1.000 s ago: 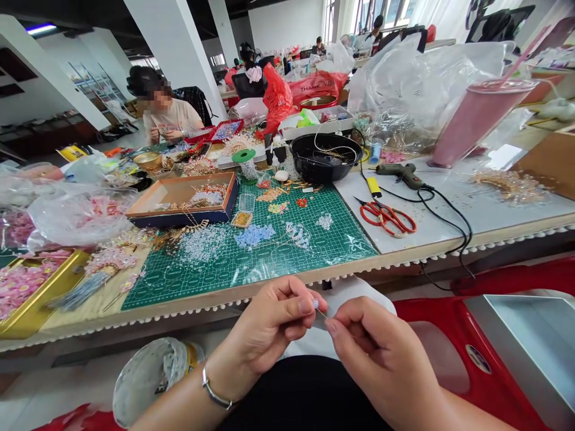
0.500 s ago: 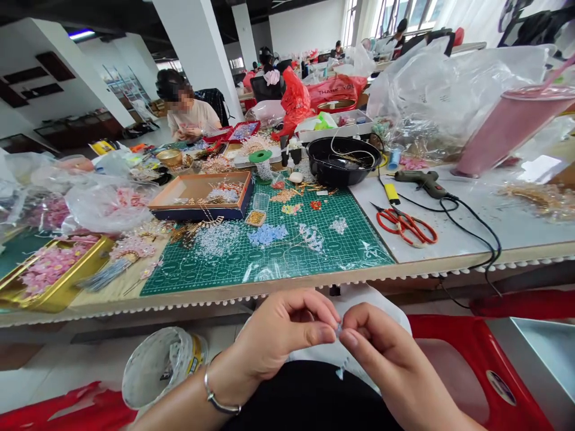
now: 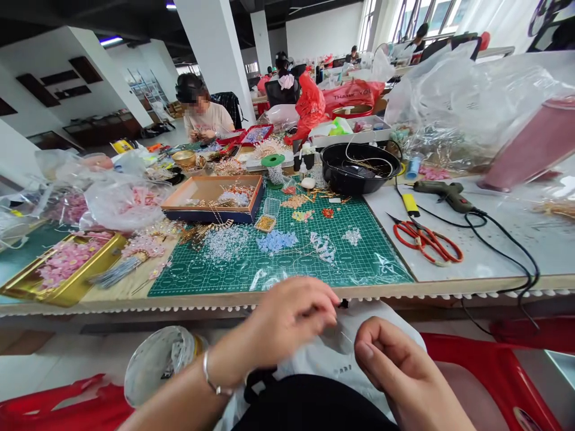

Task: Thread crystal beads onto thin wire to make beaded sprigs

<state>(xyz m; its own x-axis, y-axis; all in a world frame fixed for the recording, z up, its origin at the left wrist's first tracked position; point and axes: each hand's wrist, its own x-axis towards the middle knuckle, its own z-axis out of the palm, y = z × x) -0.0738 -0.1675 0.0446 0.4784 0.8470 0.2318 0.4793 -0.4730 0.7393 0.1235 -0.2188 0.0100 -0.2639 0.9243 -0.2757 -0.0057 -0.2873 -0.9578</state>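
Note:
My left hand (image 3: 299, 320), a silver bangle on its wrist, hovers just off the front edge of the table. Its fingers are loosely curved, a little apart from the thumb and slightly blurred, and nothing shows in them. My right hand (image 3: 395, 362) is closed in a pinch above my lap; what the fingertips hold is hidden. Nearest on the green cutting mat (image 3: 215, 281) are white flower-like pieces (image 3: 322, 246), pale blue petal-like pieces (image 3: 277, 240), clear beads (image 3: 227, 241) and a small cluster of clear pieces (image 3: 353, 236).
Red-handled scissors (image 3: 426, 240) and a glue gun (image 3: 444, 194) with its cable lie to the right. Behind the mat stand a black bowl (image 3: 359, 170) and an open box (image 3: 213, 200). A gold tray (image 3: 72, 293) holds pink flowers. A bucket (image 3: 157, 365) stands below. Another person (image 3: 209, 117) sits opposite.
My hands were together at a small pale blue piece with a bit dangling below. They have come apart, the left raised slightly toward the table, and the blue piece no longer shows.

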